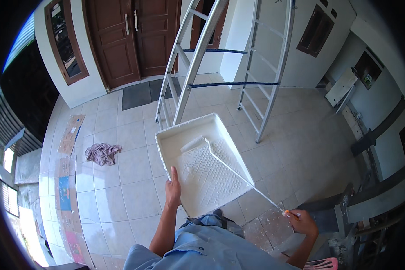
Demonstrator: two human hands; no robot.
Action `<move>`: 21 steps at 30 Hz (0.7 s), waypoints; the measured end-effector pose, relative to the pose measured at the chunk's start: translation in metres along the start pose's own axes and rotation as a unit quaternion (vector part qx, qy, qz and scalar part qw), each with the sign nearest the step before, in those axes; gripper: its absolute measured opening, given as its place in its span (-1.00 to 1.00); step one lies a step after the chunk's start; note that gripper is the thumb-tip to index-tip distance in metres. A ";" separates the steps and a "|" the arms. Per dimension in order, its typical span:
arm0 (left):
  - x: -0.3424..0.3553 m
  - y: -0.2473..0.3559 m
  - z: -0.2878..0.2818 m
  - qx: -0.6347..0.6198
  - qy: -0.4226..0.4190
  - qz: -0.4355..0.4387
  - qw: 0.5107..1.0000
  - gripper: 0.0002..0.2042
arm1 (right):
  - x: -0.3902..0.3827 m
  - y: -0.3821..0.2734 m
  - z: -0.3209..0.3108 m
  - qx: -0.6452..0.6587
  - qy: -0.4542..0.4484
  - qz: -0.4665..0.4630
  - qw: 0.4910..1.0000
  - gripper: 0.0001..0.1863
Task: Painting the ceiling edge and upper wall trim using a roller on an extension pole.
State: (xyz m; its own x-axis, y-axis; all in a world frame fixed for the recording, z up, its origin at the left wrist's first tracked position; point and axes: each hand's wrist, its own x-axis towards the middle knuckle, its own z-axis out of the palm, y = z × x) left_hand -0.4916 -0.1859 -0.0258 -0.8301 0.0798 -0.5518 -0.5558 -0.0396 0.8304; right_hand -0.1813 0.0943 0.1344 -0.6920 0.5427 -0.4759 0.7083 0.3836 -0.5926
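Note:
My left hand (173, 191) grips the left side of a white, paint-coated tray (229, 148) with a ridged slope, held at waist height in front of me. My right hand (301, 220) is wrapped round the orange handle of a paint roller. Its long thin frame runs up and left across the tray to the white roller head (192, 145), which lies in the upper part of the tray. Below the tray are my blue shirt and the floor.
An aluminium ladder (183, 108) stands beyond the tray on the tiled floor (103, 202). A crumpled cloth (102, 153) and flattened cardboard (65, 193) lie at left. Brown double doors (112, 40) and a dark mat (137, 96) are at back; a pink plastic chair (321, 263) is at lower right.

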 end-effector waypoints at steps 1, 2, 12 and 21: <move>-0.001 0.000 0.000 -0.013 -0.005 0.006 1.000 -0.15 | -0.002 0.000 -0.002 0.016 0.014 0.002 1.000 -0.68; -0.001 -0.001 0.000 -0.030 -0.022 0.014 0.999 -0.16 | -0.002 0.000 -0.004 0.016 0.009 0.006 1.000 -0.68; 0.001 -0.002 0.001 0.012 0.000 -0.008 1.000 -0.13 | 0.007 0.005 0.013 0.019 -0.019 0.016 1.000 -0.65; 0.003 -0.003 -0.002 0.004 -0.008 -0.012 1.000 -0.09 | 0.007 -0.007 0.020 0.006 0.000 0.014 1.000 -0.66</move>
State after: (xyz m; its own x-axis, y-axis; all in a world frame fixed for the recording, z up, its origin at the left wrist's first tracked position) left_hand -0.4927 -0.1873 -0.0305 -0.8161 0.0960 -0.5699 -0.5747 -0.0299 0.8178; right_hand -0.1938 0.0808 0.1220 -0.6722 0.5533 -0.4920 0.7253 0.3587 -0.5876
